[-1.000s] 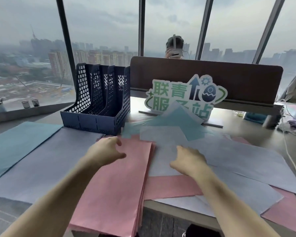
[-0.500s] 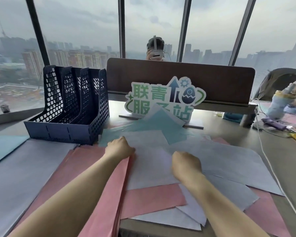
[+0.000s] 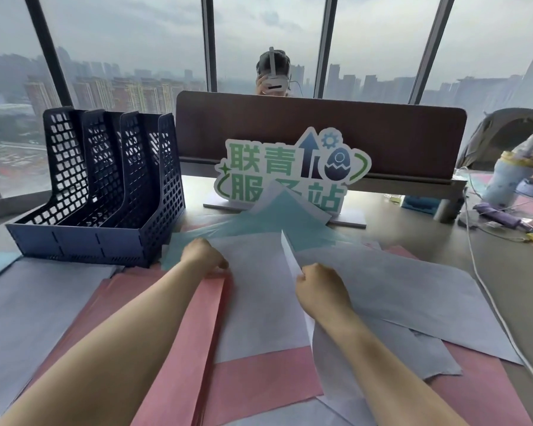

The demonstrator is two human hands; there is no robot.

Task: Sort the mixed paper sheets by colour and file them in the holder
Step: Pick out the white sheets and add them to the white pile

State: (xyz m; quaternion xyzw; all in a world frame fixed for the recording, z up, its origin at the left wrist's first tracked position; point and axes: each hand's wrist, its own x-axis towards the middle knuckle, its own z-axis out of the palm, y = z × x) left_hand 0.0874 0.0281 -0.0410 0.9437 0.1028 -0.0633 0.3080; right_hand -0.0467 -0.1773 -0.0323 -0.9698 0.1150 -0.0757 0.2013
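- While the mixed sheets (image 3: pixel 397 290) spread over the tabletop (image 3: pixel 520 272) right of the blue holder (image 3: pixel 105 192), the sorted pink stack (image 3: pixel 179 342) lies in front of the holder, under the left forearm.
- Right of the holder's front corner, a pale lilac sheet (image 3: pixel 259 302) lies between the two hands.
- Further right of the holder, the right hand (image 3: pixel 319 285) pinches a lifted lilac sheet edge (image 3: pixel 290 256), fingers curled.
- Nearest the holder, the left hand (image 3: pixel 203 256) rests knuckles-up on the pink stack's far end, fingers curled under; whether it grips paper I cannot tell.
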